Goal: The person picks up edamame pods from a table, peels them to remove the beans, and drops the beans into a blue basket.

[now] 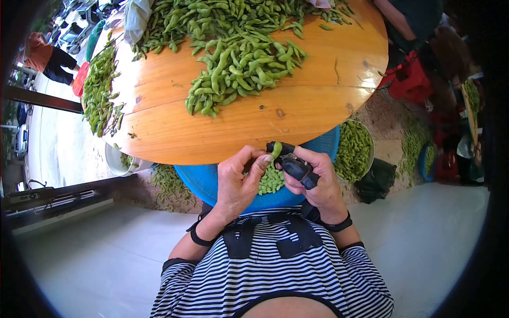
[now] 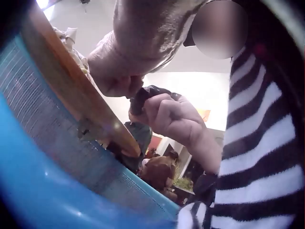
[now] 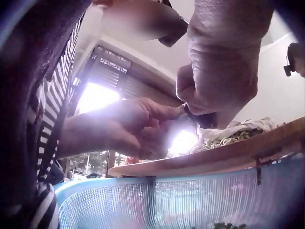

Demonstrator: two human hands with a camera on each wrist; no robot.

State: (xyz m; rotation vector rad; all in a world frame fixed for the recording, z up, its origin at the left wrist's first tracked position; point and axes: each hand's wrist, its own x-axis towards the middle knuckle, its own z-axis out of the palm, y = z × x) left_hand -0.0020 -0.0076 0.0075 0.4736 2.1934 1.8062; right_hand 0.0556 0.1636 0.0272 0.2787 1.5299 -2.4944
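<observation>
A green pod (image 1: 277,150) stands upright between the two hands, above a blue basket (image 1: 199,180) with shelled beans (image 1: 271,179) in it. The left hand (image 1: 237,177) pinches the pod's lower end between thumb and forefinger. Black wrapping covers fingers of the right hand (image 1: 314,177), which are curled at the pod's other side. In the left wrist view, the left hand (image 2: 138,47) meets the right hand (image 2: 174,119). The right wrist view shows the right hand (image 3: 221,71) close to the left hand (image 3: 128,126); the pod is hidden there.
A round wooden table (image 1: 238,124) bears a large heap of pods (image 1: 233,69) and a smaller pile (image 1: 99,87) at its left edge. Beneath its edge are a white bucket (image 1: 117,161) and a container of pods (image 1: 354,151). Another person (image 1: 41,58) is at the far left.
</observation>
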